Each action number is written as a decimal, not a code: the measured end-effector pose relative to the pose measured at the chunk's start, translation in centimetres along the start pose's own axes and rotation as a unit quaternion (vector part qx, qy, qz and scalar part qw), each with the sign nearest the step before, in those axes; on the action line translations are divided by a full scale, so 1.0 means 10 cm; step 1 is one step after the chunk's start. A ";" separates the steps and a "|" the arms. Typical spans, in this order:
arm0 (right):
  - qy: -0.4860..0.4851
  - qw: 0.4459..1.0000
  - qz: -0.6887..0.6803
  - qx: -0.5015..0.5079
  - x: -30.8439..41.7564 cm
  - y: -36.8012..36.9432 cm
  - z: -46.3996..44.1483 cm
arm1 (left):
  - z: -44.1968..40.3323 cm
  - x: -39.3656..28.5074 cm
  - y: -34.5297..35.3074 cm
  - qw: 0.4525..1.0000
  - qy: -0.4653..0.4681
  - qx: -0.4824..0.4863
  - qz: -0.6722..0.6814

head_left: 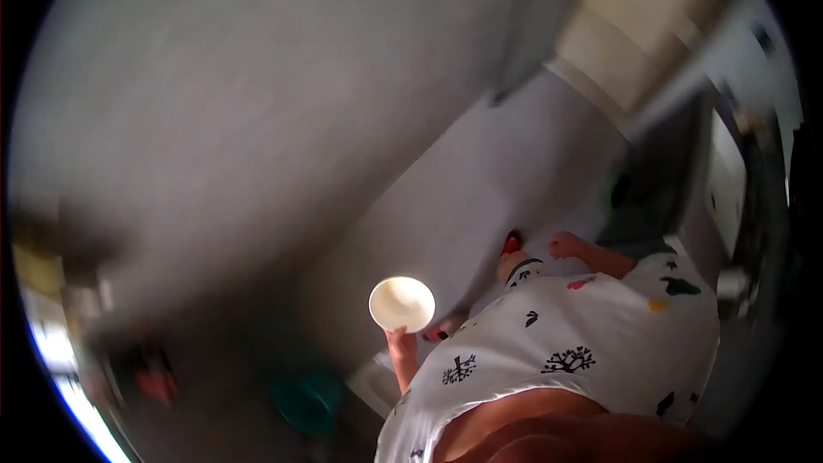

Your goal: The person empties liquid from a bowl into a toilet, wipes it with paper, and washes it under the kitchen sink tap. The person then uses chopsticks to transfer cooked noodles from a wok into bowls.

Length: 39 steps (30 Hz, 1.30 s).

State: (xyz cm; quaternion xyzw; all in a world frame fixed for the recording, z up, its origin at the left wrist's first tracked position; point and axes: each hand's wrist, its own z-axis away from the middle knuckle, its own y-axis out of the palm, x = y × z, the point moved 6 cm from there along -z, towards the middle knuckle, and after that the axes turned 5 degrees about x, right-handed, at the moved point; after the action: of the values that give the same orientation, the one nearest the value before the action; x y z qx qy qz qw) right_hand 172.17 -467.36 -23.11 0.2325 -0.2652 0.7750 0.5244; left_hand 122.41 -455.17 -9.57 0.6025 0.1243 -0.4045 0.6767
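One bowl (pixel 402 304), pale and round, just beyond the fingers of the left hand (pixel 401 345); open side toward the head camera, nothing distinct visible inside; those fingers grasp the near rim, thumb over the edge, remaining fingers apparently beneath. Right hand (pixel 565 246) well apart, to the right of the left fingers; looks loosely curled, too small and soft to tell whether it holds anything. Teal basin (pixel 309 403) left of the left fingers, apart from them; red shoe (pixel 512 244) just left of the right fingers; patterned garment (pixel 549 334) between the two hands. Judgement on carrying: a one-sided rim hold can tip; keep thumb pressure firm, fingers spread underneath, wrist steady, bowl level and clear of the garment.
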 end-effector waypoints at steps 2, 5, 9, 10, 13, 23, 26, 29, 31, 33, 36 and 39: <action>0.070 0.994 0.044 -0.073 -0.09 -0.36 0.18 | -0.77 0.34 0.59 0.992 -0.110 0.048 -0.048; 0.035 0.983 -0.055 -0.173 -0.26 -0.34 0.52 | -1.33 0.99 0.80 0.958 -0.268 0.102 -0.022; -0.021 0.954 -0.154 -0.255 -0.15 -1.15 0.69 | -2.30 2.00 2.52 0.910 -0.337 0.239 -0.048; -0.029 0.944 -0.196 -0.264 0.03 -1.38 0.84 | -2.44 2.18 2.89 0.909 -0.336 0.241 -0.057; -0.051 0.931 -0.198 -0.302 -0.07 -2.06 0.78 | -2.96 2.73 3.55 0.883 -0.383 0.266 -0.061; -0.058 0.596 -0.648 -0.470 -2.92 -2.78 0.53 | -4.78 4.13 6.04 0.818 -0.468 0.322 -0.089; 0.239 0.624 -0.596 -0.445 -2.83 -2.66 1.20 | -5.29 4.76 6.97 0.799 -0.498 0.327 -0.080; 0.275 0.619 -0.616 -0.401 -2.91 -3.05 1.07 | -5.73 5.66 7.87 0.789 -0.495 0.358 -0.065; 0.278 0.631 -0.620 -0.376 -3.07 -3.56 0.86 | -5.92 6.27 8.47 0.767 -0.517 0.379 -0.037; 0.280 0.654 -0.609 -0.350 -3.27 -4.16 0.71 | -6.07 6.86 8.86 0.746 -0.547 0.379 -0.035; 0.269 0.700 -0.577 -0.324 -3.63 -5.33 0.64 | -6.18 7.50 9.57 0.742 -0.560 0.365 -0.051; 0.255 0.744 -0.530 -0.317 -3.92 -6.62 0.71 | -6.44 7.81 10.10 0.755 -0.542 0.363 -0.065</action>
State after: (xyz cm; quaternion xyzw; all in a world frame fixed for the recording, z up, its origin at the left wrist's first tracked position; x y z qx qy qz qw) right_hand 248.11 -478.53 -31.72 -0.0502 -0.1864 0.2744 0.9420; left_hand 263.48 -432.56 -4.22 0.4736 -0.3806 -0.7209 0.3332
